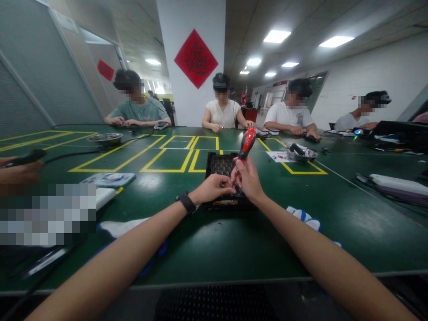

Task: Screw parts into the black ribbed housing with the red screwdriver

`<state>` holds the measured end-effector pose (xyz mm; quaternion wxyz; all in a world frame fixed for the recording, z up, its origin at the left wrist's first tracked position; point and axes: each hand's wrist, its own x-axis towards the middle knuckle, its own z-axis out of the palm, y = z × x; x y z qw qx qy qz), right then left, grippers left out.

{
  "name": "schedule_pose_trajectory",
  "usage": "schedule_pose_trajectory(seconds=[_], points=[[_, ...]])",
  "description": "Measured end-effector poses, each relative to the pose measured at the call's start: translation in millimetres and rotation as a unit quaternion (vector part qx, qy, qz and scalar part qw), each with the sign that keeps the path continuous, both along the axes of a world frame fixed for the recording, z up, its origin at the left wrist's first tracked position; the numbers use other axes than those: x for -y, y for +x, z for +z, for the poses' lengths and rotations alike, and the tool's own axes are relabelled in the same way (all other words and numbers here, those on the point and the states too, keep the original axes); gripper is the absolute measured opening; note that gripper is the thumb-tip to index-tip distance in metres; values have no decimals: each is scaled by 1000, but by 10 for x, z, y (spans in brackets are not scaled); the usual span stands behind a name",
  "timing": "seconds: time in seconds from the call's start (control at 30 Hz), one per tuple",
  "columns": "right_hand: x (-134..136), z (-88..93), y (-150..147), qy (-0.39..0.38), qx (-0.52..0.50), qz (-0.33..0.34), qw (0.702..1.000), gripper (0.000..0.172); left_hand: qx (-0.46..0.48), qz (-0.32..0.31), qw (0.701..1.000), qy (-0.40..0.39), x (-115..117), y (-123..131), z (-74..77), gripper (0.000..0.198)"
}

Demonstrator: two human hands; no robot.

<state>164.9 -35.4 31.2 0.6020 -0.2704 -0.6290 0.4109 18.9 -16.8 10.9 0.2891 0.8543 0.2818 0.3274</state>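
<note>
A black tray-like unit (219, 166) with a dark patterned face lies on the green table (234, 249) in front of me. My right hand (248, 178) is closed round the lower part of a red-and-black screwdriver (246, 143), which stands almost upright over the unit's near right part. My left hand (212, 189) pinches at the screwdriver's tip, fingers pressed together on the unit; what lies between them is too small to make out. A black watch sits on my left wrist.
White-and-blue gloves (302, 216) lie by my forearms. Several people sit along the far edge. A metal bowl (105, 138) and cable are at the left, a dish of parts (302, 154) at the right, a white device (397, 183) far right.
</note>
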Motion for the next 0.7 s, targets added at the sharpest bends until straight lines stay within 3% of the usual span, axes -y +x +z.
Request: schedule_pose_trajectory(seconds=[0.13,0.37,0.57,0.7], points=[[-8,5,16,1,-3,-4,1000,30,8,-29,999,-13,12,-1,18,27],[-7,5,19,23,-7,-41,999,31,7,12,1000,-4,8,0,0,30],[-17,-19,24,16,7,-29,999,31,4,-45,999,-11,-6,-8,7,25],[-32,-31,24,30,1,-46,999,28,7,0,1000,9,-6,14,4,27]])
